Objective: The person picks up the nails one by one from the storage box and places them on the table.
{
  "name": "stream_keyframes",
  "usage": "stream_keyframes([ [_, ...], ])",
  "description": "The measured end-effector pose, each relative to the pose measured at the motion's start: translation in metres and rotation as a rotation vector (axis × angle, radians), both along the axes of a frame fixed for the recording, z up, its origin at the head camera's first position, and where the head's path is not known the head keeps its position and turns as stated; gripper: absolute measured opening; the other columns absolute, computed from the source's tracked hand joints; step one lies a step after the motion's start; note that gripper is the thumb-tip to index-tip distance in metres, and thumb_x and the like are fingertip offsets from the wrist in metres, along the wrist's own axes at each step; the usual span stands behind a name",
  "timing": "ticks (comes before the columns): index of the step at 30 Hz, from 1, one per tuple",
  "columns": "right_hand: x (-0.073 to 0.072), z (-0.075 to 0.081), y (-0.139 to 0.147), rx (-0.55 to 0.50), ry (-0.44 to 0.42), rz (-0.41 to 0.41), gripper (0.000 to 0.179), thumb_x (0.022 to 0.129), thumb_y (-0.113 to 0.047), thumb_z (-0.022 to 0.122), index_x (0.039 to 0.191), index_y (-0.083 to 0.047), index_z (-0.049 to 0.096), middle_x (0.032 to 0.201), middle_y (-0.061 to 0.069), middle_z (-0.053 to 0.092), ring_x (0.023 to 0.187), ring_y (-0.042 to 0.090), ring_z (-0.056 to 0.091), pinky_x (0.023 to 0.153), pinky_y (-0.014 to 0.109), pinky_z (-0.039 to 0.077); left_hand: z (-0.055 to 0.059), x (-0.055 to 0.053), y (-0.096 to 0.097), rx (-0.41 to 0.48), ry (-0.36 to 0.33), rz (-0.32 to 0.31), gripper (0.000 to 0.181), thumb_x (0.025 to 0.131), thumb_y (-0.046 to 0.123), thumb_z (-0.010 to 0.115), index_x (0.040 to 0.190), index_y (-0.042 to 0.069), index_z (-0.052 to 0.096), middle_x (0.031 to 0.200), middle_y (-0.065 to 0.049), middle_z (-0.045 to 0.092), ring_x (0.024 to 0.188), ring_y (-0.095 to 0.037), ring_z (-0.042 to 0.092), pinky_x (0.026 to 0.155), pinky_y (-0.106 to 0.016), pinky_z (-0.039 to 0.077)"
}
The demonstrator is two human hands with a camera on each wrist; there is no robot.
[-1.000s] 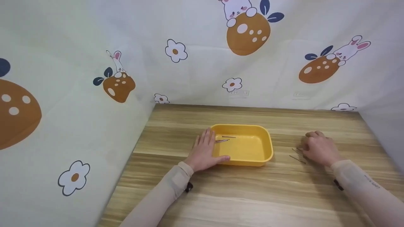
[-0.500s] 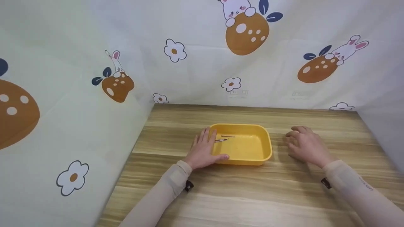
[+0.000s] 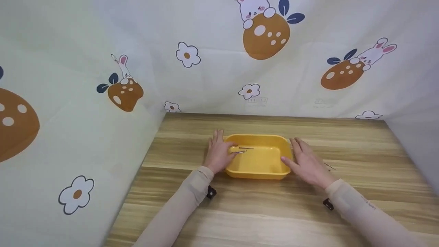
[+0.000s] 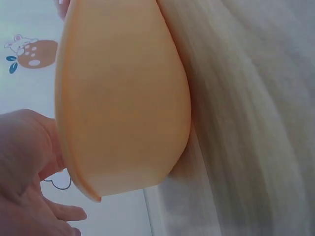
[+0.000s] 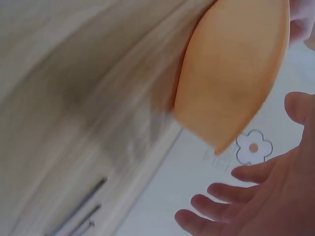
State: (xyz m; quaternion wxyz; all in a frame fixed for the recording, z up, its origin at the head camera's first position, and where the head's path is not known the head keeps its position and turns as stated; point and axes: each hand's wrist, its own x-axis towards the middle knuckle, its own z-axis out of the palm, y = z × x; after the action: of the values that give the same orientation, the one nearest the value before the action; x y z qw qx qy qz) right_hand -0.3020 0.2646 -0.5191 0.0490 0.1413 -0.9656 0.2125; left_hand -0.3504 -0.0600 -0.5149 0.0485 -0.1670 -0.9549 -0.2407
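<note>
A yellow plastic tray (image 3: 259, 176) stands on the table between the two hands. Inside, near its left end, lie a thin dark nail-like rod (image 3: 246, 148) and a shiny silver one (image 3: 241, 151). The left hand (image 3: 217, 153) is at the left rim, its thumb and forefinger reaching over into the tray. Those tips lie close to the silver rod; whether they grip it cannot be made out. Fingers spread, the right hand (image 3: 310, 164) is at the tray's right end, apart from the wall in the right wrist view and holding nothing.
Thin dark nails (image 5: 81, 206) lie on the wooden table (image 3: 247, 212) just right of the right hand, partly hidden by it in the head view. A printed cloth (image 3: 212, 79) stands behind and at the sides of the table.
My right hand has left the nails at the right and moved left to the tray's right end, its fingers opening out. My left hand has shifted, its thumb and forefinger now drawn closer together.
</note>
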Motion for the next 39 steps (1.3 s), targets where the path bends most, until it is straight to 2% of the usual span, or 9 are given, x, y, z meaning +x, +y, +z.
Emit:
stream_keyframes([
  [7, 0.000, -0.013, -0.019, -0.003, -0.084, -0.042, 0.101, 0.098, -0.071, 0.037, 0.159, 0.003, 0.006, 0.164, 0.027, 0.005, 0.147, 0.051, 0.013, 0.109, 0.074, 0.021, -0.002, -0.012, 0.007, -0.078, -0.038, 0.037, 0.015, 0.086, 0.023, 0.080, 0.101, 0.021, 0.082, 0.160, -0.026, 0.026, 0.150, -0.047, 0.008, 0.116, -0.067, 0.013],
  [11, 0.000, -0.020, -0.022, 0.018, -0.103, -0.049, 0.104, 0.098, -0.071, 0.038, 0.159, 0.005, 0.001, 0.165, 0.026, -0.001, 0.148, 0.050, 0.010, 0.107, 0.076, 0.020, -0.005, -0.016, 0.009, -0.116, -0.074, 0.049, 0.010, 0.086, 0.023, 0.080, 0.096, 0.023, 0.082, 0.161, -0.024, 0.026, 0.150, -0.046, 0.007, 0.116, -0.068, 0.012],
  [17, 0.000, -0.024, -0.024, 0.044, -0.072, -0.051, 0.105, 0.097, -0.072, 0.038, 0.158, 0.005, 0.003, 0.165, 0.027, 0.001, 0.147, 0.051, 0.013, 0.106, 0.077, 0.021, -0.010, -0.022, 0.013, -0.162, -0.093, 0.071, 0.008, 0.084, 0.018, 0.080, 0.090, 0.023, 0.082, 0.162, -0.022, 0.024, 0.150, -0.046, 0.006, 0.115, -0.069, 0.005],
  [26, -0.001, -0.023, -0.023, 0.049, -0.061, -0.055, 0.102, 0.099, -0.067, 0.043, 0.158, 0.005, 0.003, 0.165, 0.026, 0.002, 0.146, 0.052, 0.015, 0.105, 0.077, 0.023, -0.011, -0.028, 0.020, -0.249, -0.066, 0.074, 0.013, 0.079, 0.008, 0.079, 0.074, 0.020, 0.077, 0.160, -0.019, 0.031, 0.150, -0.047, 0.011, 0.113, -0.072, 0.005],
  [30, -0.001, -0.024, -0.023, 0.044, -0.054, -0.059, 0.101, 0.099, -0.066, 0.044, 0.158, 0.006, 0.005, 0.165, 0.027, 0.005, 0.146, 0.052, 0.017, 0.106, 0.076, 0.023, -0.011, -0.028, 0.022, -0.305, -0.053, 0.078, 0.012, 0.081, 0.007, 0.077, 0.074, 0.016, 0.074, 0.159, -0.019, 0.035, 0.149, -0.045, 0.016, 0.112, -0.073, 0.009],
  [35, -0.001, -0.024, -0.024, 0.037, -0.026, -0.066, 0.100, 0.099, -0.064, 0.046, 0.157, 0.008, 0.010, 0.163, 0.029, 0.013, 0.144, 0.054, 0.020, 0.106, 0.076, 0.024, -0.010, -0.028, 0.024, -0.356, -0.039, 0.062, 0.008, 0.087, 0.014, 0.074, 0.080, 0.011, 0.072, 0.155, -0.020, 0.038, 0.148, -0.045, 0.020, 0.111, -0.074, 0.013],
  [39, -0.001, -0.024, -0.024, 0.037, -0.033, -0.069, 0.099, 0.099, -0.063, 0.046, 0.157, 0.008, 0.009, 0.163, 0.028, 0.011, 0.144, 0.055, 0.018, 0.107, 0.076, 0.022, -0.010, -0.030, 0.022, -0.337, -0.067, 0.047, 0.021, 0.089, 0.026, 0.076, 0.076, 0.010, 0.072, 0.158, -0.021, 0.034, 0.149, -0.046, 0.017, 0.111, -0.074, 0.010],
])
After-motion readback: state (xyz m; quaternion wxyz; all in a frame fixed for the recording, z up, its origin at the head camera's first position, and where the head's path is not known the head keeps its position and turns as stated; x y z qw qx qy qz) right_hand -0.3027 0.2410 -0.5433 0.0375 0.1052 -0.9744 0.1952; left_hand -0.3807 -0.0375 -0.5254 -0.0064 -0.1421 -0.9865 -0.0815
